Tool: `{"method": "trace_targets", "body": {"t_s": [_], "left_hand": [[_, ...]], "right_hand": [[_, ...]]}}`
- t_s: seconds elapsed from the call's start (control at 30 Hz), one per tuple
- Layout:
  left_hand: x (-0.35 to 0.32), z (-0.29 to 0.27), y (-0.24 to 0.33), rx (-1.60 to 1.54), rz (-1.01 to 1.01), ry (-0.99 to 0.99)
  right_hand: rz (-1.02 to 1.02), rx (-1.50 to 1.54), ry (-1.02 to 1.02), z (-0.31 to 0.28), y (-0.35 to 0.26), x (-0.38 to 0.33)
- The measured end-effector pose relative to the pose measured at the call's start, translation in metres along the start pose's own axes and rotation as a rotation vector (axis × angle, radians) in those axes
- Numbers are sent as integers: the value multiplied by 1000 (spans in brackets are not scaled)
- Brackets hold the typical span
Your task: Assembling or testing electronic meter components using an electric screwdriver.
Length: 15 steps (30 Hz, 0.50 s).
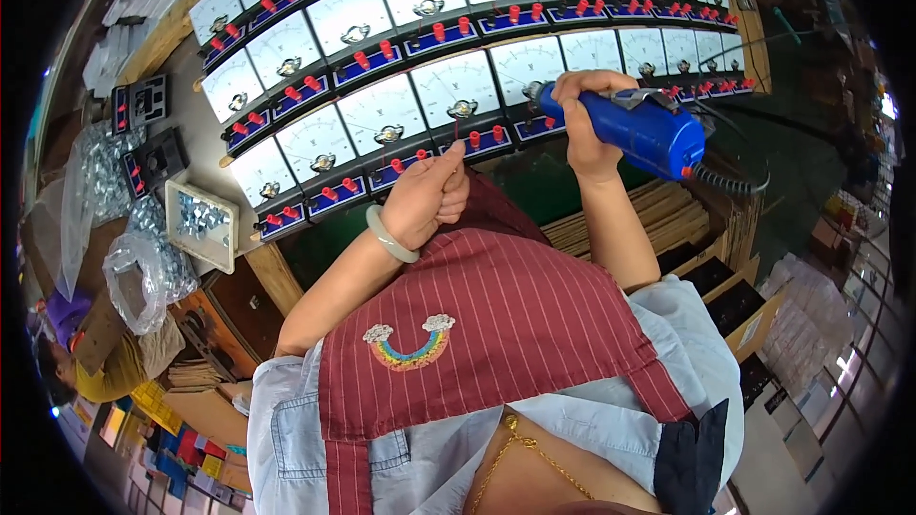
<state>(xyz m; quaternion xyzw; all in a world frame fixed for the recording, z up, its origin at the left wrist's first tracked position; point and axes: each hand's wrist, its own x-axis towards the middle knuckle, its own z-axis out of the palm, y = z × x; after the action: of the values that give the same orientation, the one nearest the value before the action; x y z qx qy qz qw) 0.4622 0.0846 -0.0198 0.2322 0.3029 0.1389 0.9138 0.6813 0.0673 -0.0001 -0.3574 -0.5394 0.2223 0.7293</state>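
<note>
The right hand [584, 124] is wrapped tight round a blue driver [630, 129], its tip at a meter [523, 72] in the lower row. The left hand [426, 195], a pale bangle [389, 236] on the wrist, pinches something small over another meter [460, 100]. Rows of white meters fill the rack [258, 257]; a tray [200, 224] of screws sits left.

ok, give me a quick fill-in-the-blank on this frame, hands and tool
1. The right hand grips a ____ electric screwdriver.
2. The left hand pinches a small part beside the ____ terminals of a panel meter.
3. A pale ____ circles the left wrist.
4. The metal hardware lies in a ____ tray.

Missing: blue; red; bangle; white
</note>
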Motion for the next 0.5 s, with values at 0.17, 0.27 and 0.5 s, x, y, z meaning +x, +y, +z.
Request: {"method": "trace_targets", "body": {"t_s": [0.17,0.27,0.5], "left_hand": [[-16,6,-3,-70,75,99],[-26,8,-7,-41,87,102],[-39,7,-29,-14,177,83]], "right_hand": [[-38,-128,-142,12,-2,-7],[-9,-101,-9,3,-4,-10],[294,325,299,6,-48,-4]]}}
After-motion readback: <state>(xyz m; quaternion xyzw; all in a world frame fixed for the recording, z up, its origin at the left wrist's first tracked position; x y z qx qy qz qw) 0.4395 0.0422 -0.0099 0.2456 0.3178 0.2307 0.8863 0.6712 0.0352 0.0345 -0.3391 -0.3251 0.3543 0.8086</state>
